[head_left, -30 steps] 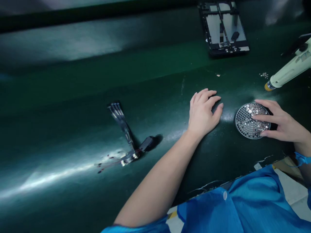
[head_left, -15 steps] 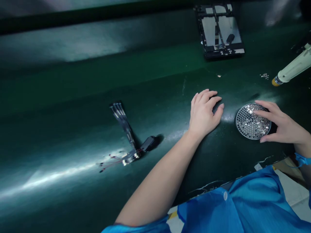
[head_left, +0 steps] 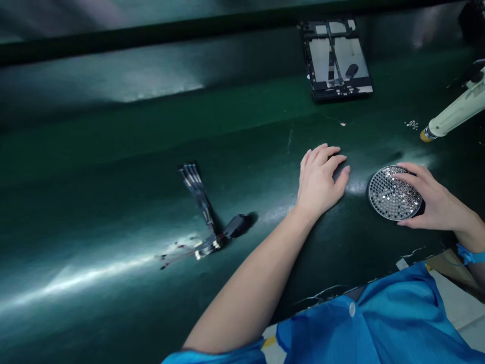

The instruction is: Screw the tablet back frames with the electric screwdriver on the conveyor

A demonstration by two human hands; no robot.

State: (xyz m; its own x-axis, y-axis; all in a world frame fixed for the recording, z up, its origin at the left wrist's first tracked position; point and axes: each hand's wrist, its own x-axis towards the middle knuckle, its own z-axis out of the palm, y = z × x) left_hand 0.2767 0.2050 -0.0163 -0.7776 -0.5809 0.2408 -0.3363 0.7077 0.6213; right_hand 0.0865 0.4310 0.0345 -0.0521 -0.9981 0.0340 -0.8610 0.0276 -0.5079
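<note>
My left hand (head_left: 320,177) rests palm down on the dark green bench mat, fingers loosely apart, holding nothing. To the right, my right hand (head_left: 432,199) grips a round perforated screw tray (head_left: 386,199), thumb on the near rim and fingers over the far side. Small silvery screws are heaped across the tray's right part, and several sit in its holes. One of my fingertips lies over the screws.
An opened tablet-like device (head_left: 337,60) lies at the back. Left of my arm are a small circuit board with wires (head_left: 208,246) and a black block (head_left: 235,225). Loose screws (head_left: 411,124) lie beside a pale green tool with an orange tip (head_left: 454,114) at right.
The whole view has shifted slightly, so the bench items appear lower. My right hand keeps its hold on the tray, its thumb a little further left along the rim. My left hand stays put.
</note>
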